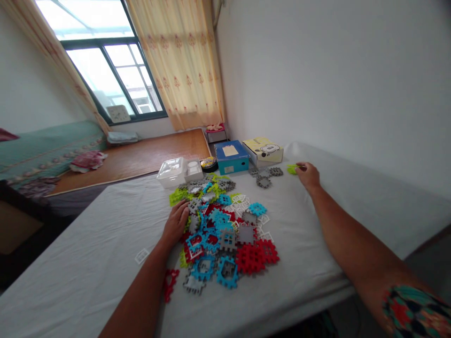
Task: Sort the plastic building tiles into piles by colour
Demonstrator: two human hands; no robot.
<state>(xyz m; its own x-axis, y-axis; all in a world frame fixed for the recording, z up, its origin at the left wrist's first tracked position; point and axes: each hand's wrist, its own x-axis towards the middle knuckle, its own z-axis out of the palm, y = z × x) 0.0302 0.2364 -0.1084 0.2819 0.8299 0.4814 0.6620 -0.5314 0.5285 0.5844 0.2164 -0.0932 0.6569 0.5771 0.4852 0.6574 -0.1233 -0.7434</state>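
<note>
A big heap of plastic interlocking building panels (229,239) in red, blue, grey and lime green lies on the cloth-covered table. My left hand (176,223) rests at the heap's left edge, fingers stretched out over a grey panel (193,205); it appears to grip nothing. Off to the right, my right hand (308,175) pinches a lime green panel (292,169) low over the cloth, and whether the panel touches it I cannot tell. Just left of that hand is a small group of grey panels (264,181). White window-frame pieces (240,203) lie among the heap.
Behind the heap stand a clear plastic box (171,172), a round black tin (209,164), a blue shoebox (231,156) and a yellow-and-white box (262,151). A white wall (334,84) borders the right side. One white frame piece (142,256) lies apart at left.
</note>
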